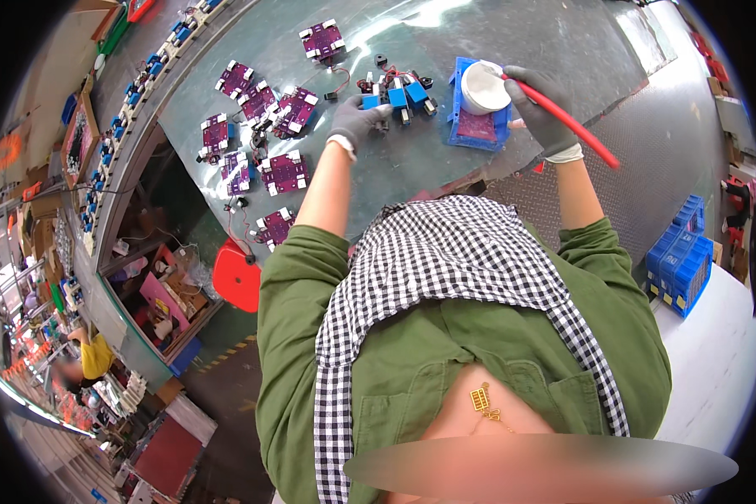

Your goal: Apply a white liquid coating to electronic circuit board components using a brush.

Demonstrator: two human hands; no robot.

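Note:
My left hand (361, 123), in a grey glove, is over the table with thumb and fingers closed around a small blue component (370, 102). Right beside it lies a cluster of similar blue and white components (403, 97) with black and red wires. My right hand (542, 109), also gloved in grey, grips a long red-handled tool (575, 126). The tool's far end reaches the rim of a white round tub (485, 89); its tip is hidden. That tub stands tilted in a blue plastic bin (470, 141).
Several purple circuit boards (286, 172) with white connectors are spread over the left of the dark table (445, 42). A row of blue parts (109, 139) runs along a conveyor at left. A red stool (237, 277) stands below. Stacked blue crates (680, 256) are at right.

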